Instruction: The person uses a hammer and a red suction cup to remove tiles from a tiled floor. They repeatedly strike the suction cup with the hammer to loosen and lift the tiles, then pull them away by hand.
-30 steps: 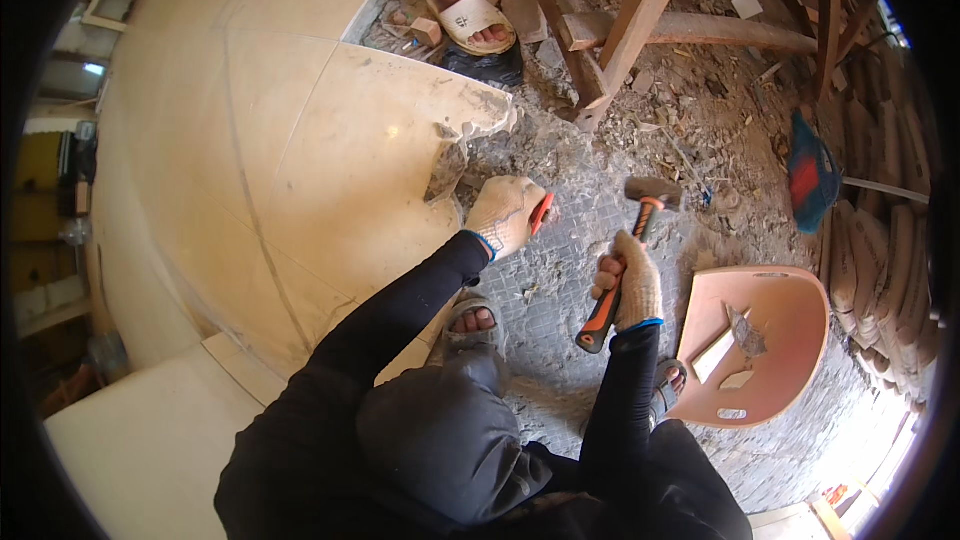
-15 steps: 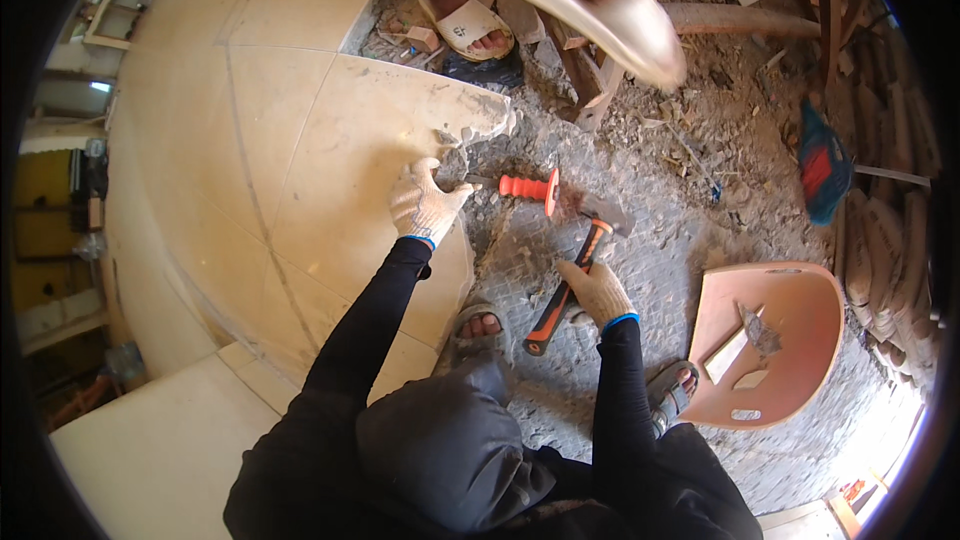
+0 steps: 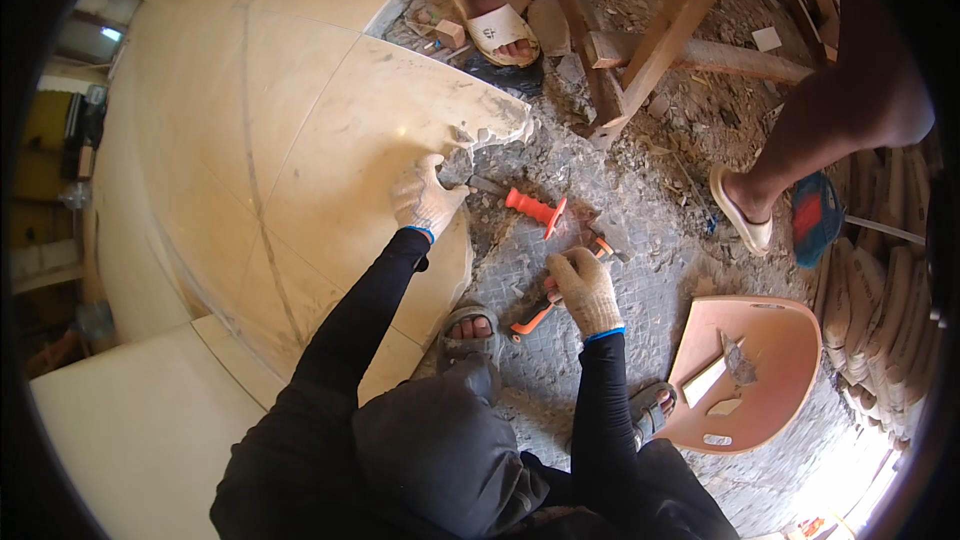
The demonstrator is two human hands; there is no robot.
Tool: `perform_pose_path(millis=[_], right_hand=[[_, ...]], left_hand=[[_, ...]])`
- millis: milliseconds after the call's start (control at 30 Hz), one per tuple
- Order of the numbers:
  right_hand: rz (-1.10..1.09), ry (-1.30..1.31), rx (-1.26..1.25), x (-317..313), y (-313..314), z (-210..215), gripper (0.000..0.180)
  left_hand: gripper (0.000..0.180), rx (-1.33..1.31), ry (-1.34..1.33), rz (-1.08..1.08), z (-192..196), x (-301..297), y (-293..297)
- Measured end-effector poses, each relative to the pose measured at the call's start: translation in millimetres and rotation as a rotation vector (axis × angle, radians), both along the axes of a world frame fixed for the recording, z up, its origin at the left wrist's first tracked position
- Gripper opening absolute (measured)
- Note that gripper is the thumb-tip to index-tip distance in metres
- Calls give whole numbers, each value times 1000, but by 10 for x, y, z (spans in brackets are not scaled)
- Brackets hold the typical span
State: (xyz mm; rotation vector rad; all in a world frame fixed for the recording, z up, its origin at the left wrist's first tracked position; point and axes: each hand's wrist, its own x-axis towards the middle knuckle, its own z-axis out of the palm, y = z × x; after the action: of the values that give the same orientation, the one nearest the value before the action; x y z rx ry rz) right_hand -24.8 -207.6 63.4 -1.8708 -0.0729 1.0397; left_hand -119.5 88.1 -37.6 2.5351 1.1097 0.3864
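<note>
Hammer (image 3: 560,290) head hidden behind right hand (image 3: 585,292)

Both forearms enter from the lower edge, in black sleeves, hands in light knit gloves with blue cuffs.

Left arm: extended forward and up, elbow nearly straight, running diagonally from the torso. Left hand (image 3: 428,198) gloved, palm down, fingers spread and pointing up and to the right, fingertips pressed down.

Right arm: held closer to the body, forearm nearly vertical in the frame, wrist slightly bent. Right hand (image 3: 585,290) gloved, fingers curled into a closed grip, knuckles facing the camera, thumb side toward the left.

The hands are apart, left higher and further out than right. Crouched posture; knees and sandalled feet visible between and beside the arms.
</note>
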Motion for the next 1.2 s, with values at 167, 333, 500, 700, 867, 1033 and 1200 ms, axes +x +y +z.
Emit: perform_pose_path(millis=[167,333,500,700,867,1033,1200], right_hand=[[-31,-15,10,-50,-1,-62,37],[-107,-19,79,-118,56,-132,33],[-88,16,102,-228,170,-166,29],[-124,55,198,-344,308,-164,29],[-311,-2,294,-332,362,-154,35],[-533,367,446,-262,227,-101,41],[-865,361,509,-60,-272,-287,28]], left_hand=[[65,-192,-69,3,-51,-24,6],[63,-260,-113,-27,157,-17,-101],[62,-506,-46,-14,527,-16,-125],[58,-804,4,-272,855,18,-188],[54,-1194,-52,-421,1051,119,-423],[52,-1262,100,-582,1130,237,-495],[50,-666,-94,-156,785,445,-101]])
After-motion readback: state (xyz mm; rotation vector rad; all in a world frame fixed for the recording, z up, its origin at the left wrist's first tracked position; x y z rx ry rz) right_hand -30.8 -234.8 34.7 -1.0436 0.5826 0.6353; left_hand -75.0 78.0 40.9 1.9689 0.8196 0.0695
